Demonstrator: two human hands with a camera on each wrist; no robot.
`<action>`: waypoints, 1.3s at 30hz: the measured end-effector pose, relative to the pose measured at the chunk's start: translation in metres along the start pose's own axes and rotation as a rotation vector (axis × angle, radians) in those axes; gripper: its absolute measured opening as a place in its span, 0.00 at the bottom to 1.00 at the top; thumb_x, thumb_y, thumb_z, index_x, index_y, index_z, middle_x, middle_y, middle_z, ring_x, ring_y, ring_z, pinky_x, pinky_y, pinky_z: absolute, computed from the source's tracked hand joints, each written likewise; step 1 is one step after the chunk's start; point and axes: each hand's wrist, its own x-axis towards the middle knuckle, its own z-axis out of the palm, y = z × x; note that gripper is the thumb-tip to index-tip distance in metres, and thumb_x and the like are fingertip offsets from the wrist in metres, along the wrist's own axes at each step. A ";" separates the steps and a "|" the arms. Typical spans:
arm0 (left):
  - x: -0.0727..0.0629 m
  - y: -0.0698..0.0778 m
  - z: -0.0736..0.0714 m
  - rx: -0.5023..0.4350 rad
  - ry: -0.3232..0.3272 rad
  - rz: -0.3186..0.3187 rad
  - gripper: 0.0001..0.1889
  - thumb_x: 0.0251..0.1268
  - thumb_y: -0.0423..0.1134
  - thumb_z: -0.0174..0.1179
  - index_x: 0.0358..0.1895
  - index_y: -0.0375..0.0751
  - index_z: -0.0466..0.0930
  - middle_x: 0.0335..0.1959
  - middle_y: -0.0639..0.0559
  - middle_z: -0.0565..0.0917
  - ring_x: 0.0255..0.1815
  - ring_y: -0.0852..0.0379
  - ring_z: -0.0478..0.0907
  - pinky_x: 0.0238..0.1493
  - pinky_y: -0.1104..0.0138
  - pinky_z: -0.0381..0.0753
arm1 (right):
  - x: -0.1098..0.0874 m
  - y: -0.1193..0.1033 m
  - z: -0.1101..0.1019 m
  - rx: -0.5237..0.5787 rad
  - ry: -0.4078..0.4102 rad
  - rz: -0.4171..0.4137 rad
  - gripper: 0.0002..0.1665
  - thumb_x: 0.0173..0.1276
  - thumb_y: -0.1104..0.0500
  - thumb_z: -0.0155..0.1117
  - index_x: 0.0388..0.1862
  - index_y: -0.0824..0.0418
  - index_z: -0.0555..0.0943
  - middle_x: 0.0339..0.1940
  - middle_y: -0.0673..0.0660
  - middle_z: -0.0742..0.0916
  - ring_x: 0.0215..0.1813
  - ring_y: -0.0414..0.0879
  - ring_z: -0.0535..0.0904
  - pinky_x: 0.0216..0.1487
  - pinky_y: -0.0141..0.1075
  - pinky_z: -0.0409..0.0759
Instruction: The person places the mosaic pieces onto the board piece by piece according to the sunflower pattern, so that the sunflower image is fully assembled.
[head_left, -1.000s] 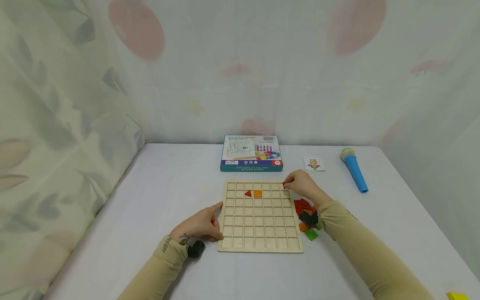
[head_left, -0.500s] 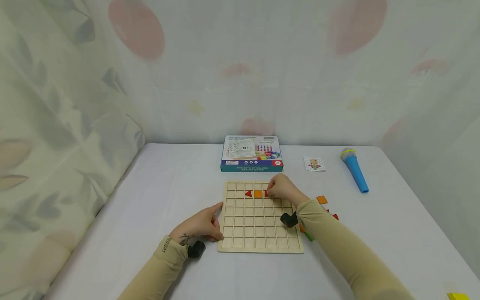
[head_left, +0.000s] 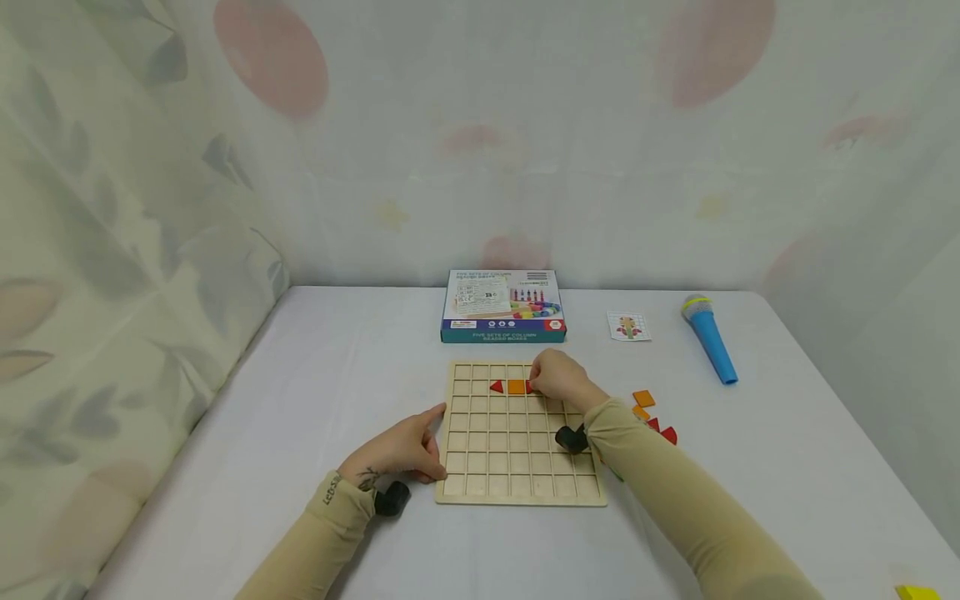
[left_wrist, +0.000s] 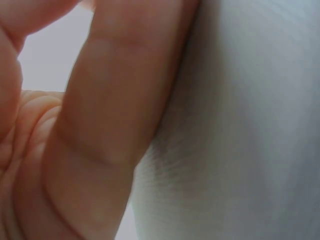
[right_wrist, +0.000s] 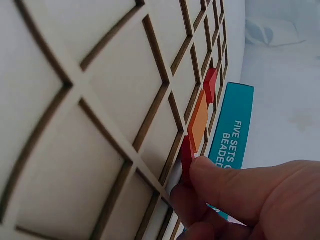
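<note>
A wooden grid board [head_left: 480, 454] lies flat on the table. On its second row from the back sit a red triangle [head_left: 497, 387] and, just right of it, an orange square [head_left: 516, 387]. My right hand [head_left: 558, 377] pinches a red piece [right_wrist: 187, 156] between thumb and fingers, at the cell right of the orange square. Most of that piece is hidden by the fingertips, so its full shape cannot be told. My left hand [head_left: 397, 447] touches the board's left edge with index finger and thumb apart; its wrist view shows only fingers and blurred white cloth.
Behind the board is a cardboard box [head_left: 502, 317]. Right of it lie a small picture card [head_left: 628, 327] and a blue toy microphone [head_left: 710, 340]. Loose orange pieces [head_left: 643, 399] and red pieces [head_left: 669, 435] lie partly behind the right sleeve. A yellow object [head_left: 917, 593] shows at lower right.
My right hand has come left from the board's right edge with the red piece, to beside the orange square. Over the last half second it shifted slightly left. The left hand stays put.
</note>
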 end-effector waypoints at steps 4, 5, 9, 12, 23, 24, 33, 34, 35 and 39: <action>0.001 -0.001 0.001 0.006 -0.002 0.004 0.57 0.40 0.29 0.71 0.74 0.37 0.40 0.19 0.50 0.78 0.17 0.59 0.74 0.21 0.68 0.74 | -0.001 0.000 0.001 -0.027 0.002 0.003 0.05 0.60 0.60 0.64 0.25 0.58 0.82 0.25 0.51 0.83 0.28 0.45 0.74 0.26 0.34 0.69; 0.001 -0.002 0.001 0.006 -0.002 0.006 0.57 0.40 0.29 0.71 0.74 0.37 0.40 0.19 0.50 0.78 0.17 0.59 0.74 0.21 0.68 0.74 | -0.001 0.000 0.001 -0.030 0.003 0.003 0.05 0.60 0.60 0.64 0.25 0.58 0.82 0.26 0.51 0.83 0.28 0.45 0.74 0.26 0.34 0.69; 0.002 -0.004 0.002 -0.002 -0.003 0.008 0.58 0.40 0.29 0.72 0.74 0.38 0.40 0.18 0.50 0.78 0.17 0.59 0.74 0.21 0.68 0.74 | -0.003 0.001 0.002 -0.026 0.007 -0.007 0.04 0.60 0.60 0.64 0.26 0.57 0.83 0.27 0.51 0.84 0.29 0.44 0.74 0.28 0.34 0.70; 0.002 -0.005 0.003 -0.007 -0.005 0.010 0.58 0.40 0.29 0.72 0.74 0.38 0.41 0.18 0.49 0.78 0.17 0.59 0.74 0.21 0.68 0.74 | -0.006 0.002 -0.002 -0.001 0.031 -0.028 0.05 0.60 0.59 0.64 0.28 0.58 0.84 0.29 0.51 0.84 0.31 0.45 0.75 0.31 0.35 0.73; 0.001 0.000 0.001 0.006 -0.001 -0.007 0.58 0.40 0.29 0.71 0.74 0.38 0.40 0.19 0.48 0.78 0.17 0.58 0.74 0.21 0.67 0.74 | -0.053 0.033 -0.060 -0.049 0.198 -0.187 0.17 0.66 0.56 0.59 0.49 0.65 0.81 0.40 0.58 0.83 0.41 0.50 0.77 0.40 0.43 0.77; 0.001 0.000 0.000 0.008 0.001 -0.010 0.58 0.40 0.29 0.71 0.74 0.38 0.40 0.19 0.48 0.78 0.17 0.58 0.74 0.21 0.67 0.74 | -0.058 0.038 -0.063 -0.069 0.205 -0.171 0.18 0.65 0.56 0.59 0.49 0.65 0.81 0.41 0.59 0.83 0.41 0.51 0.77 0.41 0.43 0.77; 0.001 0.000 -0.001 0.011 0.010 -0.018 0.58 0.40 0.30 0.72 0.74 0.38 0.41 0.20 0.48 0.78 0.17 0.58 0.75 0.22 0.66 0.76 | -0.098 0.068 -0.047 -0.197 0.122 -0.175 0.17 0.60 0.57 0.65 0.46 0.62 0.82 0.39 0.57 0.83 0.38 0.49 0.75 0.38 0.40 0.79; 0.001 0.000 -0.001 0.010 0.010 -0.019 0.57 0.40 0.30 0.72 0.74 0.38 0.41 0.20 0.48 0.78 0.17 0.58 0.75 0.22 0.66 0.76 | -0.101 0.071 -0.043 -0.203 0.112 -0.186 0.16 0.59 0.57 0.66 0.46 0.62 0.82 0.38 0.56 0.82 0.37 0.47 0.75 0.36 0.37 0.78; 0.001 0.000 -0.001 0.009 0.010 -0.021 0.57 0.40 0.30 0.72 0.74 0.38 0.41 0.20 0.48 0.78 0.17 0.58 0.75 0.22 0.67 0.76 | -0.104 0.073 -0.039 -0.205 0.103 -0.200 0.15 0.58 0.57 0.66 0.44 0.62 0.83 0.36 0.55 0.82 0.35 0.46 0.74 0.33 0.35 0.77; 0.001 0.000 -0.001 -0.001 0.005 -0.022 0.57 0.40 0.29 0.71 0.74 0.38 0.41 0.19 0.48 0.78 0.17 0.59 0.75 0.22 0.67 0.75 | -0.114 0.080 -0.022 -0.240 0.073 -0.234 0.12 0.55 0.57 0.69 0.39 0.59 0.84 0.31 0.49 0.80 0.31 0.40 0.70 0.27 0.29 0.71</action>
